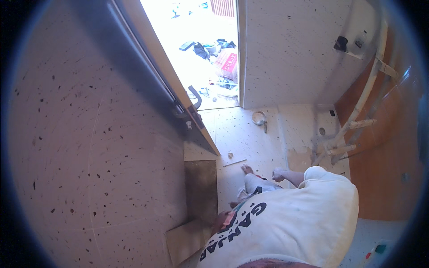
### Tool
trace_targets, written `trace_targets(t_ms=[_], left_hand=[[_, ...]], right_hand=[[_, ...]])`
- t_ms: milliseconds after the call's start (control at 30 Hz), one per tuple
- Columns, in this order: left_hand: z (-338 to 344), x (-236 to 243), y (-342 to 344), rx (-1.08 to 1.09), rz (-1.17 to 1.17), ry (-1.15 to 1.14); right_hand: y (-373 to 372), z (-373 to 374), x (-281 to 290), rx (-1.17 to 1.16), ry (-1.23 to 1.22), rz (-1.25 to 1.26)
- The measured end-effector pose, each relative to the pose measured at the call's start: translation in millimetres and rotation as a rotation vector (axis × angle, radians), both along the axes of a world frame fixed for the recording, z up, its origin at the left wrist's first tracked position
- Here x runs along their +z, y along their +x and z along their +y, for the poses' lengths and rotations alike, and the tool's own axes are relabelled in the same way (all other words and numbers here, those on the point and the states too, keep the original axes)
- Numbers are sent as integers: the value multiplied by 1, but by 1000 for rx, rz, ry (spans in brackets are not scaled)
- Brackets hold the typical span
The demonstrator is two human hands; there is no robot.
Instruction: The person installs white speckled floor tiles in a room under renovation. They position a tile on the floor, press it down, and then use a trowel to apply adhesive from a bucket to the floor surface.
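My right hand point(278, 174) is closed in front of my bent legs, its fingers curled in and pale-smeared. What it holds, if anything, cannot be made out. My bare left arm point(220, 223) shows beside my white shirt point(286, 219); the fingers of my left hand cannot be told apart near my legs. One bare foot point(247, 169) rests on the pale floor point(228, 134). Ahead of it lie a thin stick point(234, 162) and a small round piece point(230, 155). Farther off is a round pale dipper-like vessel with a handle point(258, 118).
An open door point(161, 62) with a curved handle point(195, 97) stands at left. Bags and clutter point(219, 58) lie outside the bright doorway. A bamboo-like ladder point(353, 120) leans at right by the orange-brown wall point(380, 178). A dark panel point(201, 187) is left of me.
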State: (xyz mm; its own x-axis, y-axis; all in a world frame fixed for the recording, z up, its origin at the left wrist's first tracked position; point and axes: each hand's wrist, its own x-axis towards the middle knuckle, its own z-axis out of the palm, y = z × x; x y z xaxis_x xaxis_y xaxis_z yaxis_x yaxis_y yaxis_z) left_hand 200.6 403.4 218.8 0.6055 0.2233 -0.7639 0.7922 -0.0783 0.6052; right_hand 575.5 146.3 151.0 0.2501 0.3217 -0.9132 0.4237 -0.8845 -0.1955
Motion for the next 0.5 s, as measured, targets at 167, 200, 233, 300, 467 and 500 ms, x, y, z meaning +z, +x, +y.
trace_targets(t_ms=[167, 200, 233, 300, 467, 500], left_hand=[[-24, 3, 53, -73, -2, -46], [-29, 1, 70, -97, -1, -52], [-30, 1, 85, -108, -3, -53], [-38, 2, 114, -135, -4, -62], [-50, 2, 195, -224, -9, -73], [-53, 2, 211, -239, -15, -83]], right_hand=[[22, -48, -12, -144, -14, 49], [32, -61, -21, -81, 24, 25], [48, -63, -24, -6, 70, -5], [76, -66, -24, -175, 111, -40], [142, -83, -16, -606, 268, -164], [155, -92, -19, -644, 294, -190]])
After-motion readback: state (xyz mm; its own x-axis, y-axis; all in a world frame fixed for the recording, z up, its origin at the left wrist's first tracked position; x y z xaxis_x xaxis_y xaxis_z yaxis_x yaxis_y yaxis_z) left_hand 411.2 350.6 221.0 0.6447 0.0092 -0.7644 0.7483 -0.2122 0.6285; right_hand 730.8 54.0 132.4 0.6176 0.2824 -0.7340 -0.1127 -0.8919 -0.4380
